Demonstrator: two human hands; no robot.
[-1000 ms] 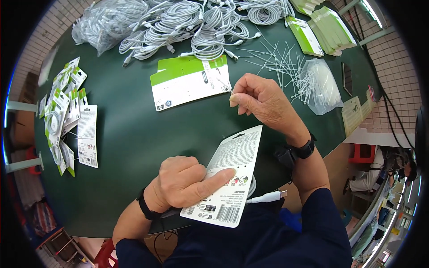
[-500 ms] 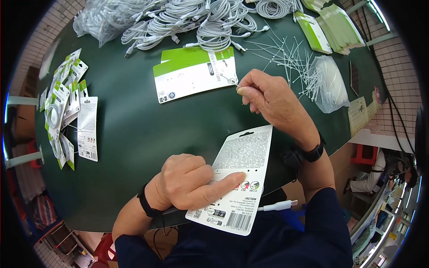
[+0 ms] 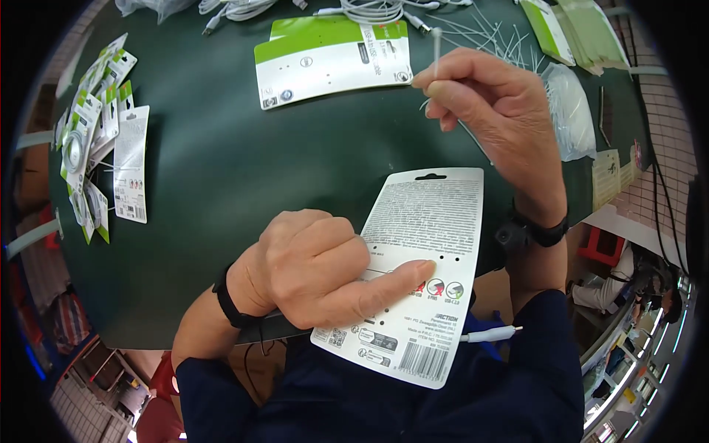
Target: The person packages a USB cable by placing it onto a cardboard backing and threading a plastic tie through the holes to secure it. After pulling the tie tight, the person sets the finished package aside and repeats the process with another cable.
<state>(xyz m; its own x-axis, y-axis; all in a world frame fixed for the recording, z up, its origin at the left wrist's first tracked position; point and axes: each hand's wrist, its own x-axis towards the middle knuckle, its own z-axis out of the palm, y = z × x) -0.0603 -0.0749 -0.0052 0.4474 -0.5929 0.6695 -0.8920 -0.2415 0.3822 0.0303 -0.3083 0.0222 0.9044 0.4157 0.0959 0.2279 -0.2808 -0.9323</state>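
White card (image 3: 425, 207) is clasped by the left hand (image 3: 317, 269), presumably for steadiness; the farther right hand (image 3: 498, 111) pinches a cable tie (image 3: 436, 53).

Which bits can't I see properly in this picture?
All in the head view:
What the white plug joins to: hidden behind the card in the left hand.
The card's other side: turned away.
The pinched part of the thin white tie: covered by the right hand.
The far cable pile: cut off by the top edge.
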